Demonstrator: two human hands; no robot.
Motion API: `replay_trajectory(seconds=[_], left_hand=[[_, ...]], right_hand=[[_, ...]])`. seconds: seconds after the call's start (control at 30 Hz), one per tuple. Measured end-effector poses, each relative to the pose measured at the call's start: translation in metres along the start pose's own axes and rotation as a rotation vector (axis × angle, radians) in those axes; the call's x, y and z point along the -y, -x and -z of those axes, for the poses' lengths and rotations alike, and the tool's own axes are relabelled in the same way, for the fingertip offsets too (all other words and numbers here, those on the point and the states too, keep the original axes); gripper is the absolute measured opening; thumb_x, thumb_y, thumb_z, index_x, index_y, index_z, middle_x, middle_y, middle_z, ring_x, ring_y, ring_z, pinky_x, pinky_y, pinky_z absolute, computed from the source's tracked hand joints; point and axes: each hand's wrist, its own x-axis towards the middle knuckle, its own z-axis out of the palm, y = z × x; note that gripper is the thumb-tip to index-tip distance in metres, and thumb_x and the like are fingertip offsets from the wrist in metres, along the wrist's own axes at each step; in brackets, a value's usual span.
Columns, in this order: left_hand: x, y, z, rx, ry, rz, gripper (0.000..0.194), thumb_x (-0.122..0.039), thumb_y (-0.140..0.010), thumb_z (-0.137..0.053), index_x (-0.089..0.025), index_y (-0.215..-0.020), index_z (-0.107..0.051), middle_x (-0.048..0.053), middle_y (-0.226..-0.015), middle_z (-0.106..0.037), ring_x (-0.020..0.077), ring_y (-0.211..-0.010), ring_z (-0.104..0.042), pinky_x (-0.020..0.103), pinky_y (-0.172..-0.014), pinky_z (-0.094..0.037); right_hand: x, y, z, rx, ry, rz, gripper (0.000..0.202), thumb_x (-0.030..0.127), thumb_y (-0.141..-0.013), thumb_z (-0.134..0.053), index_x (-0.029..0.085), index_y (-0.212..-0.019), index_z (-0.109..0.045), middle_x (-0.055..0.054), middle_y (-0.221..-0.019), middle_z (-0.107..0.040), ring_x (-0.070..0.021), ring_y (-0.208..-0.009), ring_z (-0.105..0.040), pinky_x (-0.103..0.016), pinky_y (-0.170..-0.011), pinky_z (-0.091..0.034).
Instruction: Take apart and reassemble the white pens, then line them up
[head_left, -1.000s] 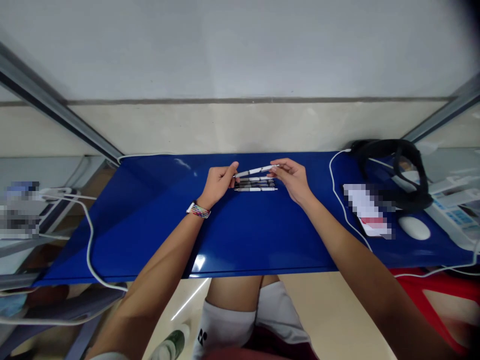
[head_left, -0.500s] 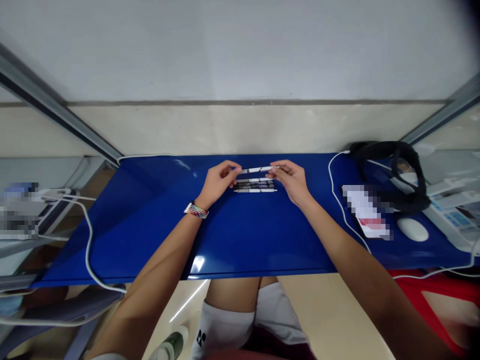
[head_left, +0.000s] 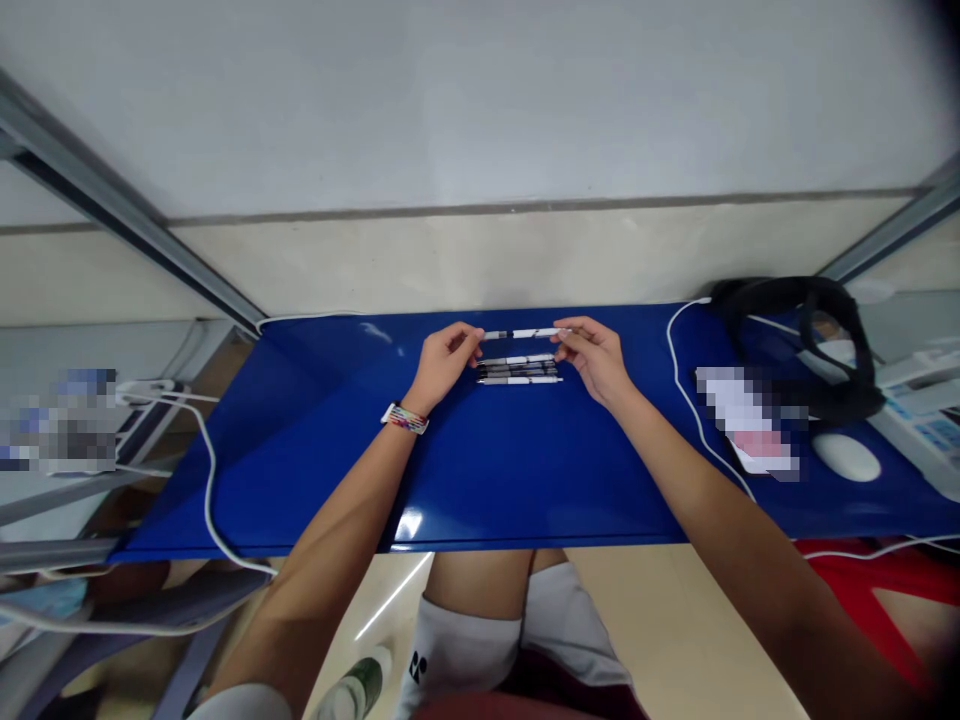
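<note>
A white and black pen (head_left: 523,334) lies crosswise between my two hands, above a row of pens. My left hand (head_left: 450,358) pinches its left end, and my right hand (head_left: 594,358) pinches its right end. Just below, several white, grey and black pens (head_left: 519,370) lie side by side on the blue table (head_left: 540,460), nearly parallel to the held pen. The lower fingers of my right hand are close to the right ends of that row. A colourful band is on my left wrist.
To the right are a white cable (head_left: 684,400), a phone (head_left: 750,425), a black headset strap (head_left: 862,350) and a white mouse (head_left: 847,457). Another white cable (head_left: 210,480) hangs at the left edge. A wall (head_left: 480,255) stands behind the table.
The held pen is slightly farther from the row, with both hands still at its ends. The whole view has shifted, so the table and items appear a little farther right.
</note>
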Motion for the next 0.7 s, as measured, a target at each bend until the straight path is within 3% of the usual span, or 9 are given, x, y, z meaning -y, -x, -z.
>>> replay_trajectory(seconds=[0.23,0.43,0.7], left_hand=[[0.007,-0.004,0.005,-0.008,0.179,0.047,0.029,-0.043,-0.089,-0.087,-0.02,-0.105,-0.081,0.005,-0.087,-0.078,0.0158,-0.073,-0.075,0.026,-0.063,-0.055],[0.015,-0.006,0.007,-0.014,0.149,0.042,0.031,-0.045,-0.088,-0.087,-0.021,-0.107,-0.08,0.005,-0.087,-0.078,0.018,-0.077,-0.077,0.028,-0.065,-0.057],[0.014,-0.006,0.009,-0.042,0.161,0.036,0.031,-0.042,-0.087,-0.087,-0.02,-0.108,-0.08,0.006,-0.091,-0.079,0.0175,-0.078,-0.077,0.027,-0.065,-0.057]], right_hand=[[0.002,-0.004,0.005,-0.068,0.0,0.006,0.03,0.043,-0.076,-0.092,0.026,-0.099,-0.085,-0.001,-0.084,-0.078,-0.0117,-0.058,-0.058,-0.029,-0.054,-0.05],[0.001,-0.003,0.004,-0.115,0.154,0.093,0.028,0.043,-0.079,-0.088,0.026,-0.101,-0.084,-0.001,-0.085,-0.08,-0.0128,-0.058,-0.062,-0.028,-0.053,-0.05],[0.003,-0.005,0.009,-0.183,0.136,0.092,0.024,0.036,-0.077,-0.084,0.026,-0.099,-0.083,-0.001,-0.083,-0.079,-0.0125,-0.056,-0.062,-0.028,-0.052,-0.05]])
